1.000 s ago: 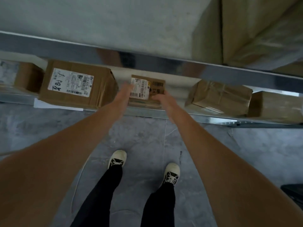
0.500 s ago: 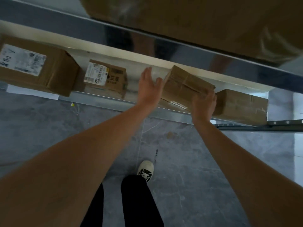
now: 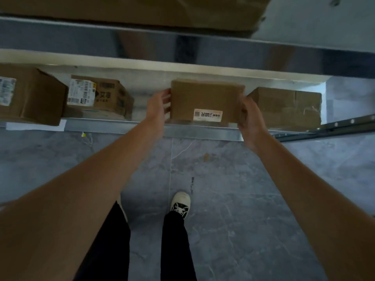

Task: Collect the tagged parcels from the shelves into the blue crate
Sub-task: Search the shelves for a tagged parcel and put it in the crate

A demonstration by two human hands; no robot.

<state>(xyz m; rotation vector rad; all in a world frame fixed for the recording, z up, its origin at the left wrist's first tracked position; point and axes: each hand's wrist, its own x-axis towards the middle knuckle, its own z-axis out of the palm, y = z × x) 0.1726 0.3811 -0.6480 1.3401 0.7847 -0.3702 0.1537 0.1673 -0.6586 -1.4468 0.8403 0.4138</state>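
Note:
A brown cardboard parcel (image 3: 205, 98) with a small white label near its lower edge sits on the low shelf (image 3: 142, 126), turned square to me. My left hand (image 3: 159, 107) grips its left side and my right hand (image 3: 248, 116) grips its right side. Left of it stands a smaller labelled parcel (image 3: 97, 96), and a bigger labelled parcel (image 3: 30, 96) is at the far left. A plain brown box (image 3: 288, 107) is on the right. The blue crate is not in view.
A metal shelf beam (image 3: 203, 47) runs overhead with a large carton (image 3: 142, 11) on it. Grey tiled floor (image 3: 233, 199) lies below, with my legs and one white shoe (image 3: 180, 203). A dark metal rail (image 3: 334, 126) sticks out at the right.
I have shifted right from the small labelled parcel. Both hands have closed on the sides of the tilted parcel, which is now turned square with its label facing me.

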